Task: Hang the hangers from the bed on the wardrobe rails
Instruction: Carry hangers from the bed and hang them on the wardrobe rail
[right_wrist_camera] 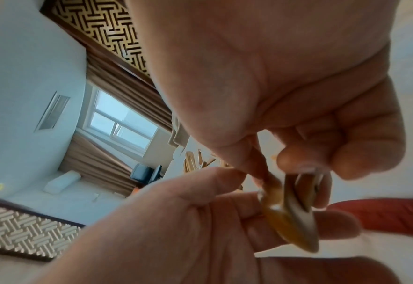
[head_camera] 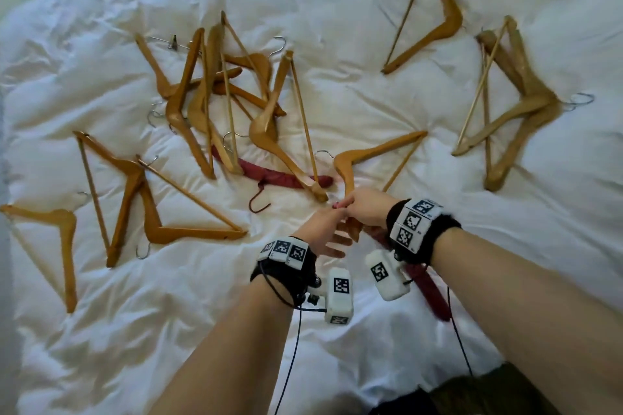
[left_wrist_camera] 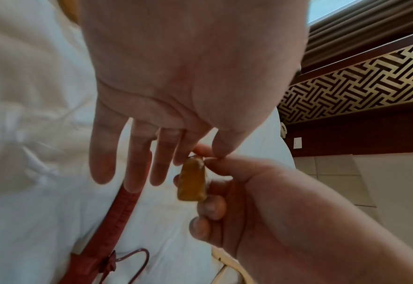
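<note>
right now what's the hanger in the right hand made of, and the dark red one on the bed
Hanger in the right hand: looks like varnished wood, amber brown with a glossy sheen on its end; its hook looks like thin bright metal.
Dark red hanger: seems padded and fabric covered, matte, with stitching along the arm; its hook matches in dark red, material unclear.

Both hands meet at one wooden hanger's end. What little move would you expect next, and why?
Probably the left hand closes on the wooden hanger: its fingers are straight beside the tip, which the right hand already pinches, while the rest lies on the duvet.
</note>
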Demonstrator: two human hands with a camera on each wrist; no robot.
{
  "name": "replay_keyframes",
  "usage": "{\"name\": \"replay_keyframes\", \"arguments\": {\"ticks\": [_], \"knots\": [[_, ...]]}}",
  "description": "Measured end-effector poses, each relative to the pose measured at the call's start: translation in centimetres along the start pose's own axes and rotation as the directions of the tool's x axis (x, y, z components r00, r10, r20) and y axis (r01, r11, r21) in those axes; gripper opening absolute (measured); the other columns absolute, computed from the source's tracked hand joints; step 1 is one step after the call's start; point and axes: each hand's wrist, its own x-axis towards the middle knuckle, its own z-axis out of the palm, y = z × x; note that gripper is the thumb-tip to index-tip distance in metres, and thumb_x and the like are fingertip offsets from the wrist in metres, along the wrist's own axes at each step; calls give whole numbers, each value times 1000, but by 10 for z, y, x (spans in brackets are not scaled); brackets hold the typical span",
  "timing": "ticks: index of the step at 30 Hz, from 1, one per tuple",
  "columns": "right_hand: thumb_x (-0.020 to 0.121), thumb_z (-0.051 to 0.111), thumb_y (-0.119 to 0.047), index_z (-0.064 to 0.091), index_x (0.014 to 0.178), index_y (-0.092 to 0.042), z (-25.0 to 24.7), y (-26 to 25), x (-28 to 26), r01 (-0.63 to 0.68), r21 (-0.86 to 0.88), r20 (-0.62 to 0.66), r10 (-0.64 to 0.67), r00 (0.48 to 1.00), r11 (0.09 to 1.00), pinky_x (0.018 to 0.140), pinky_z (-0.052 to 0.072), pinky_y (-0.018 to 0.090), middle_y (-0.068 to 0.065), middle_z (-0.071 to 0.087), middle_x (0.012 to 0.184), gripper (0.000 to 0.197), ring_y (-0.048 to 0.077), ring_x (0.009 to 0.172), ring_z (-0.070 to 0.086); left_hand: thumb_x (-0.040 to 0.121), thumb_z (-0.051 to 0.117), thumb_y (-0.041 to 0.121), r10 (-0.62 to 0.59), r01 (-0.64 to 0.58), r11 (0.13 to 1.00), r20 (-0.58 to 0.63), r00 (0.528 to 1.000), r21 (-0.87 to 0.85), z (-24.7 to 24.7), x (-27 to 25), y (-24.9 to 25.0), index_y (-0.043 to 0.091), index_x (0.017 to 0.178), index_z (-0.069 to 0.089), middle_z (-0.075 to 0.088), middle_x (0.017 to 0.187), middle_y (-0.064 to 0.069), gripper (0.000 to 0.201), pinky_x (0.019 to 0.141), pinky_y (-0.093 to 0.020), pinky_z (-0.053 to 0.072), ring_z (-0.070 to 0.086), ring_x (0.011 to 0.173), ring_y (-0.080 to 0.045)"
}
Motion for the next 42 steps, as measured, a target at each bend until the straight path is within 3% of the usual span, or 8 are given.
{"name": "replay_keyframes", "arguments": {"ticks": [5, 9, 16, 21, 26, 30, 36, 42], "knots": [[95, 38, 1, 67, 113, -22, -21, -7, -14, 9, 376, -41, 7, 999, 927, 52, 44, 33, 13, 64, 67, 41, 22, 47, 52, 95, 50, 25, 105, -103, 994, -55, 993, 43, 12, 0, 18, 12, 99, 63, 69, 93, -9, 20, 68, -31, 51, 66, 82, -22], [93, 33, 4, 65, 121, -20, -38, -15, -26, 32, 474, -62, -3, 998, 880, 42, 45, 26, 10, 59, 63, 49, 18, 41, 52, 95, 55, 20, 191, -180, 979, -115, 975, 96, 11, -5, 34, 13, 105, 66, 71, 92, -9, 16, 66, -32, 53, 67, 84, -21], [93, 39, 4, 54, 122, -14, -46, -31, -56, 77, 524, -42, -65, 997, 848, 49, 48, 27, 13, 62, 81, 37, 19, 54, 56, 94, 53, 10, 289, -259, 950, -174, 941, 176, 7, -27, 55, 10, 85, 65, 64, 75, -9, 15, 68, -34, 49, 60, 71, -23], [91, 44, 0, 62, 122, -22, -44, -41, -78, 164, 485, -158, -98, 983, 859, 67, 58, 36, 11, 70, 94, 41, 20, 73, 68, 97, 48, 11, 323, -311, 946, -241, 915, 88, 4, -51, 56, 1, 99, 66, 70, 87, -15, 21, 61, -31, 58, 68, 70, -23], [92, 47, -6, 60, 122, -17, -39, -44, -102, 188, 447, -275, -66, 959, 875, 71, 59, 38, 12, 66, 98, 35, 23, 78, 68, 94, 44, 5, 395, -414, 910, -314, 863, 9, -8, -84, 52, -9, 94, 59, 66, 75, -24, 21, 77, -61, 56, 64, 66, -31], [90, 46, -5, 57, 124, -15, -26, -47, -127, 180, 430, -315, -40, 948, 885, 72, 59, 39, 12, 64, 98, 37, 25, 77, 68, 96, 43, 3, 475, -488, 872, -318, 820, 45, -19, -122, 52, -6, 93, 57, 58, 69, -13, 17, 56, -40, 57, 62, 53, -22], [92, 50, -7, 48, 134, -16, -10, -51, -165, 214, 438, -394, -28, 919, 873, 65, 58, 35, 13, 61, 105, 43, 24, 79, 67, 98, 48, 7, 557, -588, 808, -305, 772, -15, -38, -182, 44, -3, 94, 63, 62, 77, -15, 18, 65, -39, 58, 61, 59, -23], [95, 51, -7, 45, 136, -13, -9, -65, -203, 325, 458, -581, 1, 814, 828, 68, 51, 37, 10, 56, 106, 42, 25, 82, 58, 98, 55, 12, 697, -715, 697, -291, 655, 59, -67, -258, 36, -9, 105, 66, 69, 89, -21, 25, 63, -34, 59, 62, 62, -22]]}}
